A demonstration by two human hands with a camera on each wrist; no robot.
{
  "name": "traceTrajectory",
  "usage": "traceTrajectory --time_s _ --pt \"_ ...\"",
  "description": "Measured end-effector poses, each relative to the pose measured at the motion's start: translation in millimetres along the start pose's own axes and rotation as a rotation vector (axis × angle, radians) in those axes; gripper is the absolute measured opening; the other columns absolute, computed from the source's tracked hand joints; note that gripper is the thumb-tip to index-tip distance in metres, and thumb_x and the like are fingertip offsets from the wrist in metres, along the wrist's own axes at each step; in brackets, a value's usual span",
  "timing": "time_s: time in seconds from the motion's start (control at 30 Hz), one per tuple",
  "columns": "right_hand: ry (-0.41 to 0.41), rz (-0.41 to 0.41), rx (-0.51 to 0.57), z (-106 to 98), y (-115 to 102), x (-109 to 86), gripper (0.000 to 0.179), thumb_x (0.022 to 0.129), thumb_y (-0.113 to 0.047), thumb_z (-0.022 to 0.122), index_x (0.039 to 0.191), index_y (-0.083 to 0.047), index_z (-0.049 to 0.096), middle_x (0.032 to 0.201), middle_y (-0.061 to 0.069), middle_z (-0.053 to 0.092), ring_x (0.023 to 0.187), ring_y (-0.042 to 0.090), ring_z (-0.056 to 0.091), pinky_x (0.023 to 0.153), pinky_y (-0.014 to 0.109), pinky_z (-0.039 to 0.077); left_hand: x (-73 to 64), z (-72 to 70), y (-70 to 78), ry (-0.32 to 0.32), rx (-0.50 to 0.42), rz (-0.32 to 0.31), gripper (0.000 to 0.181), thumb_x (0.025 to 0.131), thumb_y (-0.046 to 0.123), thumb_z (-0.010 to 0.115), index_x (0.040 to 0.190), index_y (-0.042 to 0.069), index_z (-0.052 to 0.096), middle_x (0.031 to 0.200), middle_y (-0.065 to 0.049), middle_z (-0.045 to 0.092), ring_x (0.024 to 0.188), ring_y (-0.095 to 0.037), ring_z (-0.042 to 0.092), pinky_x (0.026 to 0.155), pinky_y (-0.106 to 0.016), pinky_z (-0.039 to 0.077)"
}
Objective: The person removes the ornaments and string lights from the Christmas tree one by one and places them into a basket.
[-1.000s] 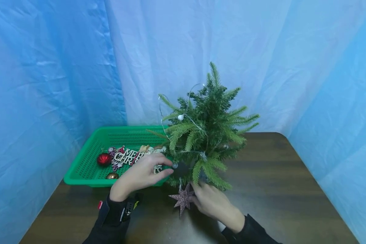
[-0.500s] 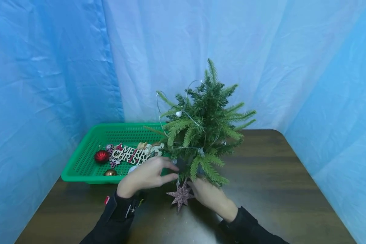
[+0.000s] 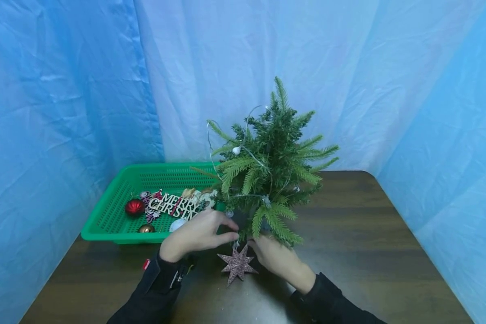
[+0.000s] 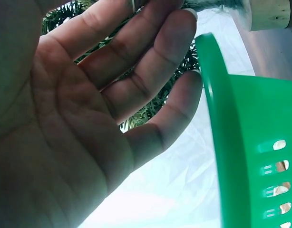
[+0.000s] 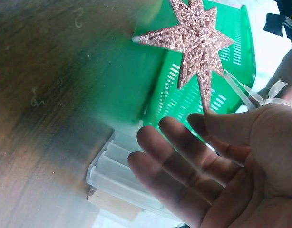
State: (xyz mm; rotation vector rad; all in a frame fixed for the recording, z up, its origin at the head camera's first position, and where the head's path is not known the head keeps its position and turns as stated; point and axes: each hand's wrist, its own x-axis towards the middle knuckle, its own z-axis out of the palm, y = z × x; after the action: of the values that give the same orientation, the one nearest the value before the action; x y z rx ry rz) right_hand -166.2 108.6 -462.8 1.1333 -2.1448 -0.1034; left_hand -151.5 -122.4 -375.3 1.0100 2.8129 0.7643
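Note:
A glittery pinkish star ornament [image 3: 237, 264] hangs below the lower branches of a small artificial Christmas tree [image 3: 273, 157]. From the star a pale ribbon [image 5: 241, 90] with a bow runs up to my left hand [image 3: 202, 231]. Thumb and index finger of that hand pinch the ribbon's upper part beside the lowest branches; their tips are partly hidden. In the right wrist view, thumb and index finger of my right hand [image 5: 222, 161] pinch one point of the star, while its other fingers are loosely bent. Branches cover part of the right hand in the head view.
Left of the tree stands a green plastic basket [image 3: 101, 225] holding a red ball [image 3: 135, 207], a brown-gold ball [image 3: 146, 228] and a Merry Christmas sign [image 3: 174, 206]. A light string with a white bulb [image 3: 236, 150] loops over the tree. Blue curtains surround the wooden table [image 3: 360, 252].
My left hand has moved slightly right and down, to the ribbon. The star has shifted a little left and turned. My right hand stays near the same place under the branches.

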Motion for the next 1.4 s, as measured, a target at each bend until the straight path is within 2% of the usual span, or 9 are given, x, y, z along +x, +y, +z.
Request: traceTrajectory --time_s 0.1,0.2,0.3,0.4,0.57,0.77,1.0,1.17,1.4 --pt "-0.011 -0.024 -0.037 -0.2 1.6 0.7 0.042 0.098 -0.034 0.063 0.125 -0.002 0.058 0.103 0.008 0.062 0.103 0.021 0.065 0.107 0.035 0.042 1.6 0.3 -0.2 -0.001 -0.003 -0.004 0.023 0.099 0.025 0.068 0.113 0.009 0.077 0.106 0.000 0.076 0.081 -0.004 0.068 0.082 -0.034 0.056" --pt "-0.025 -0.040 -0.017 -1.2 2.1 0.1 0.030 0.098 -0.033 0.065 0.113 -0.008 0.059 0.082 0.000 0.054 0.079 0.013 0.061 0.094 0.030 0.048 2.5 0.4 -0.7 -0.001 -0.013 -0.003 0.022 0.099 0.023 0.068 0.112 0.009 0.077 0.106 -0.001 0.076 0.079 -0.003 0.068 0.078 -0.031 0.056" --pt "-0.067 -0.031 0.141 -2.9 1.3 -0.1 0.018 0.097 -0.025 0.068 0.101 -0.011 0.057 0.072 -0.005 0.047 0.064 0.007 0.051 0.077 0.026 0.049 3.0 0.4 -1.7 0.007 -0.018 0.004 0.019 0.098 0.021 0.068 0.110 0.009 0.078 0.104 -0.001 0.076 0.072 -0.001 0.065 0.074 -0.026 0.054" --pt "-0.099 0.018 0.342 -4.0 0.4 0.3 0.013 0.096 -0.016 0.069 0.098 -0.010 0.058 0.071 -0.006 0.052 0.063 0.006 0.054 0.068 0.024 0.050 3.4 0.0 -2.6 0.021 -0.023 0.024 0.017 0.098 0.017 0.068 0.107 0.007 0.078 0.101 -0.002 0.076 0.058 0.002 0.056 0.067 -0.023 0.052" --pt "-0.145 0.081 0.548 -5.9 0.1 1.8 0.008 0.096 -0.007 0.067 0.102 -0.005 0.062 0.078 -0.001 0.063 0.070 0.011 0.065 0.070 0.026 0.055 2.7 -1.1 -2.6 0.037 -0.024 0.040 0.014 0.097 0.013 0.069 0.104 0.006 0.078 0.097 -0.002 0.076 0.049 0.001 0.047 0.062 -0.022 0.049" --pt "-0.333 0.206 0.795 -12.2 0.9 5.7 0.008 0.102 -0.006 0.059 0.103 -0.004 0.067 0.083 0.002 0.066 0.072 0.012 0.065 0.068 0.028 0.055 2.2 -1.1 -3.1 0.035 -0.020 0.016 0.014 0.097 0.015 0.069 0.105 0.007 0.078 0.098 -0.002 0.076 0.053 0.001 0.052 0.063 -0.021 0.050" --pt "-0.361 0.204 0.892 -19.1 0.9 9.5 0.009 0.102 -0.008 0.060 0.102 -0.006 0.069 0.086 0.003 0.068 0.067 0.002 0.058 0.063 0.021 0.051 -1.3 -3.2 -4.2 0.054 -0.021 -0.015 0.016 0.098 0.016 0.067 0.106 0.007 0.077 0.098 -0.001 0.076 0.047 0.001 0.046 0.057 -0.022 0.048" --pt "-0.355 0.216 0.915 -24.3 1.6 10.9 0.010 0.103 -0.011 0.060 0.104 -0.008 0.070 0.089 0.003 0.070 0.069 0.001 0.059 0.065 0.021 0.052 -2.6 -6.0 -3.3 0.068 -0.017 -0.015 0.016 0.098 0.015 0.066 0.106 0.008 0.078 0.100 -0.002 0.076 0.053 0.000 0.054 0.062 -0.023 0.051" --pt "-0.345 0.223 0.923 -28.6 3.5 10.7 0.012 0.104 -0.011 0.059 0.103 -0.009 0.070 0.088 0.002 0.070 0.071 0.001 0.061 0.066 0.023 0.053 -3.4 -8.7 -2.6 0.083 0.002 -0.006 0.017 0.098 0.015 0.066 0.106 0.007 0.078 0.105 -0.004 0.076 0.060 0.005 0.057 0.068 -0.023 0.052"
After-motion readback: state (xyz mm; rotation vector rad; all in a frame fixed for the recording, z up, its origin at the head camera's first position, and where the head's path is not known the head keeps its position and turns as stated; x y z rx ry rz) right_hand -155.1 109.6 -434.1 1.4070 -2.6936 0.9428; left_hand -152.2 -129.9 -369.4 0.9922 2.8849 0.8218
